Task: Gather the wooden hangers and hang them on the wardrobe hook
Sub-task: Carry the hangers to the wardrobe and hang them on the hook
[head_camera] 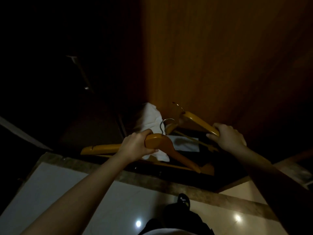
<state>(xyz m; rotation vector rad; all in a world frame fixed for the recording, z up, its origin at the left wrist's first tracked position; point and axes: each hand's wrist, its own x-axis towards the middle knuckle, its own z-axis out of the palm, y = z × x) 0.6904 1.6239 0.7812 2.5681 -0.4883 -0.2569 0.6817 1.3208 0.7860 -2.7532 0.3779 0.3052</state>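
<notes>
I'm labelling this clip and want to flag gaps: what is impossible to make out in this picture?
1. Wardrobe hook: not findable in the head view; left of the lit panel, the wardrobe is black shadow.
2. Hanger count: the loose hangers lie overlapped under the near hanger gripped by the left hand, and beside the white cloth.
3. Far hanger, gripped by the right hand: its far half fades into darkness.

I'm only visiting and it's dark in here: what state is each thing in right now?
left hand: fingers curled round the hooked hanger near its middle.
right hand: fingers curled round one end of the second hanger.
hooked hanger: held, tilted.
second hanger: held by its end, slanted.
white towel: crumpled, lying below the hangers.
</notes>
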